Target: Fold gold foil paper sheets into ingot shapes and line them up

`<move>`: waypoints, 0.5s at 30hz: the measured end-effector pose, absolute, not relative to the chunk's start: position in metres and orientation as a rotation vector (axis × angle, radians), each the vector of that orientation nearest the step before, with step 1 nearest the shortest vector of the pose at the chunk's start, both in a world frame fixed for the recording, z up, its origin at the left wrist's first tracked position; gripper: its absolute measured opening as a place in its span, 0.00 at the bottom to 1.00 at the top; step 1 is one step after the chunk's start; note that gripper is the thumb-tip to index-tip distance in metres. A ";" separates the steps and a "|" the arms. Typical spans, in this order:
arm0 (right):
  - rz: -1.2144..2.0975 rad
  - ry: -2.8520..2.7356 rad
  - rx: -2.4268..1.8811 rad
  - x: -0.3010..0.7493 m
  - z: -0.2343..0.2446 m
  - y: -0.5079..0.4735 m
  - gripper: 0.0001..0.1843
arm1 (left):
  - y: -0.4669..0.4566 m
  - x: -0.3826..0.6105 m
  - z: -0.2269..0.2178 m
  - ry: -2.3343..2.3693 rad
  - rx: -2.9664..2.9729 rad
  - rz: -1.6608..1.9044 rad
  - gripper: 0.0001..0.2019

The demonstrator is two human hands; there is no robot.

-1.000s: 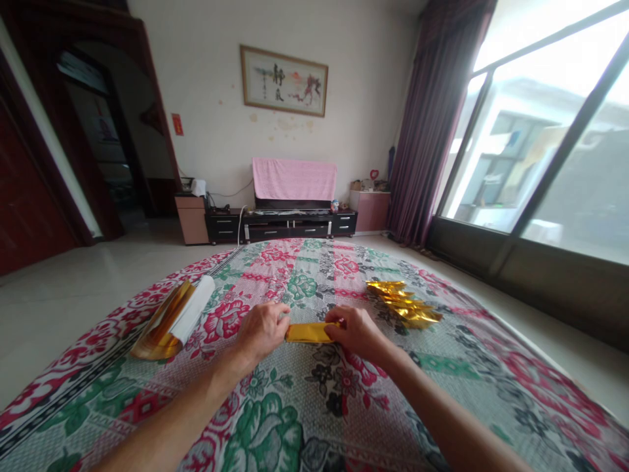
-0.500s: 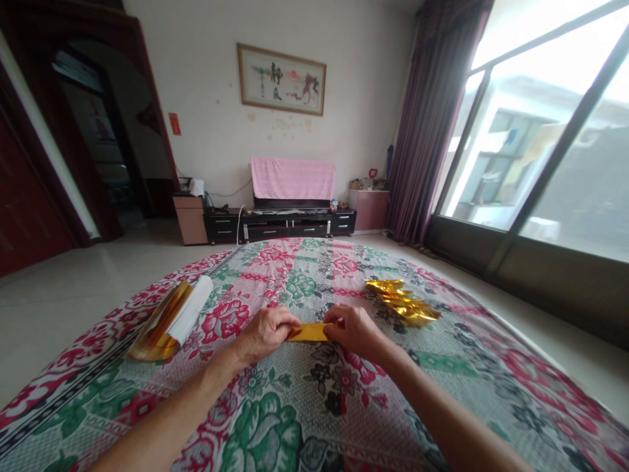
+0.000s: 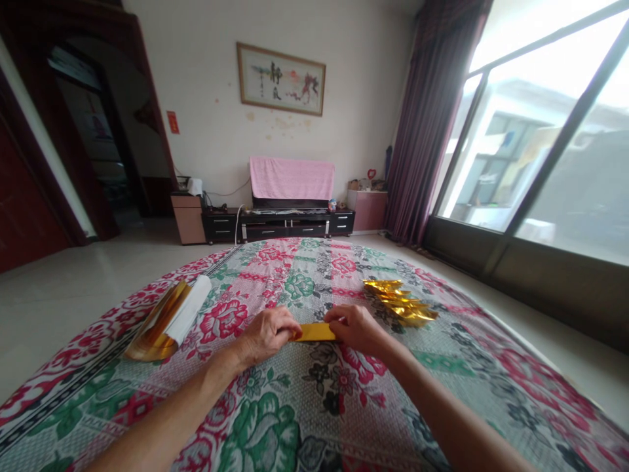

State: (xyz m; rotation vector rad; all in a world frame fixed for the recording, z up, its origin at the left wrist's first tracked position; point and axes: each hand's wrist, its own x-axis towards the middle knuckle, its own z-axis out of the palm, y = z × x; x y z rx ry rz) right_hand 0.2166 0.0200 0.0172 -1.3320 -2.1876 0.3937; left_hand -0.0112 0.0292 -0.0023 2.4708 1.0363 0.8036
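Note:
A narrow strip of folded yellow-gold paper (image 3: 316, 332) lies across the middle of the table, with its ends under my fingers. My left hand (image 3: 269, 333) pinches the left end, fingers curled. At the other end my right hand (image 3: 358, 328) is closed on the paper, its thumb hidden behind the fingers. To the right, past my right hand, several shiny gold folded-foil pieces (image 3: 403, 303) sit in a row. On the left lies a loose stack of gold and white paper sheets (image 3: 164, 321), partly curled.
A floral cloth (image 3: 260, 426) in red, green and grey covers the round table. Beyond it, a low black TV cabinet (image 3: 285, 226) stands at the wall, with a pink cloth (image 3: 292, 177) over the TV. Large windows (image 3: 550, 157) are at right.
My left fingertips have shifted slightly on the paper's left end, and more of the strip shows flat between my hands. The view has moved a little.

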 end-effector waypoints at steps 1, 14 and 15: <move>0.413 -2.172 -1.364 0.218 0.019 0.020 0.13 | 0.030 -0.011 -0.003 1.031 2.482 0.795 0.12; 0.413 -2.165 -1.390 0.220 0.018 0.020 0.11 | 0.033 -0.013 -0.010 1.018 2.646 0.688 0.16; 0.385 -2.182 -1.374 0.220 0.017 0.020 0.11 | 0.032 -0.013 -0.010 1.014 2.649 0.686 0.17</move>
